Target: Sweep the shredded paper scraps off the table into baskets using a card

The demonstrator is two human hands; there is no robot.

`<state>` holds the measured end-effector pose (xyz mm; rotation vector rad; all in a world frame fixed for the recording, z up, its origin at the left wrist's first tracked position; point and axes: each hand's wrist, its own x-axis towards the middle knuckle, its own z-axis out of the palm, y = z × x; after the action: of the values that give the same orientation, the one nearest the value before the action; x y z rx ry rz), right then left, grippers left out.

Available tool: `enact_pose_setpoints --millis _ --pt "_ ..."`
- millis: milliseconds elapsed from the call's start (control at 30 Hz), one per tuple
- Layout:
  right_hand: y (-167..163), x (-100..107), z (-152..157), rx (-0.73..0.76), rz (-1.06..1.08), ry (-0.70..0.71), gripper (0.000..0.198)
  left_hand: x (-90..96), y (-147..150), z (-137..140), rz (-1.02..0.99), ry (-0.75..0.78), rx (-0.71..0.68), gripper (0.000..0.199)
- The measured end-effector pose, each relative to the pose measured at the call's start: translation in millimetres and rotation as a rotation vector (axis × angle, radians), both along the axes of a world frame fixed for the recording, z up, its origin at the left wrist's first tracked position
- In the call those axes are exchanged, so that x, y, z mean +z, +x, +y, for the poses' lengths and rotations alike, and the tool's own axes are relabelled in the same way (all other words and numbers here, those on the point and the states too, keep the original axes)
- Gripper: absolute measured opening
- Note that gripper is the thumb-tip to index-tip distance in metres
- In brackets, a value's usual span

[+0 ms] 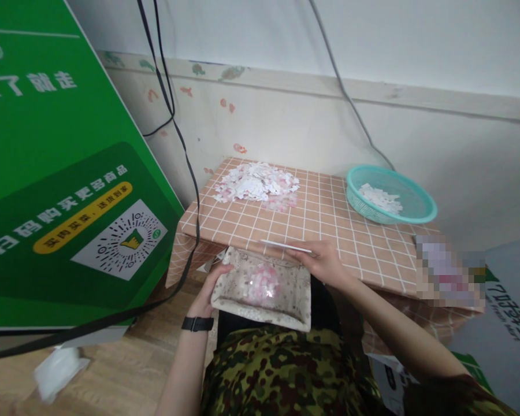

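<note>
My left hand (pixel 214 289) grips the left rim of a shallow rectangular fabric basket (pixel 286 309) with a floral print. A small heap of pink and clear pieces (pixel 264 284) lies inside it. The basket is above my lap, at the table's front edge. Above its far right corner, my right hand (pixel 323 260) is closed on a thin, flat white piece (pixel 283 246), seen nearly edge-on, so its kind is unclear. At the back left of the table is a pile of white paper scraps (pixel 255 182), with pinkish pieces (pixel 281 200) beside it.
A turquoise plastic colander (pixel 416 199) holding white scraps (pixel 379 197) stands on the right of the checked tablecloth (pixel 320 222). Black cables (pixel 186 150) hang at left before a green panel (pixel 47 173). A white plastic bag (pixel 58 370) lies on the floor.
</note>
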<state>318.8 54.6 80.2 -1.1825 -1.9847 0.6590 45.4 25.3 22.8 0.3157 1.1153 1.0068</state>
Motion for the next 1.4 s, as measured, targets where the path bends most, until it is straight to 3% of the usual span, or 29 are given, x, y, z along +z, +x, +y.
enact_pose_setpoints --millis 167,267,467,600,800,1033,1167,1400 --pt "-1.6 8.5 -9.0 0.042 0.002 -0.079 0.023 -4.1 -3.4 4.5 -0.027 -0.009 -0.043 0.025" --pt "16.1 11.5 13.2 -0.151 0.009 -0.035 0.027 -9.8 -5.4 6.1 -0.043 -0.019 -0.075 0.026" --pt "81.1 7.3 93.4 -0.501 -0.022 0.1 0.045 -18.9 -7.3 6.6 -0.048 -0.114 -0.097 0.031" --pt "102.2 -0.5 129.3 -0.45 -0.011 0.066 0.049 -19.5 -4.4 8.4 0.005 -0.113 -0.068 0.042" --pt "104.7 -1.8 152.9 -0.43 0.027 0.014 0.047 -23.5 3.7 13.2 0.015 -0.154 -0.073 0.047" --pt "107.4 -8.8 150.0 -0.56 -0.027 0.088 0.046 -42.6 2.5 19.4 -0.029 -0.17 -0.107 0.035" --pt "105.2 -11.6 147.7 -0.603 -0.089 0.1 0.047 -41.4 2.9 25.9 0.005 -0.154 -0.1 0.039" --pt "106.5 -3.0 142.5 -0.402 0.036 -0.047 0.041 -26.8 4.1 39.5 0.056 -0.147 -0.104 0.039"
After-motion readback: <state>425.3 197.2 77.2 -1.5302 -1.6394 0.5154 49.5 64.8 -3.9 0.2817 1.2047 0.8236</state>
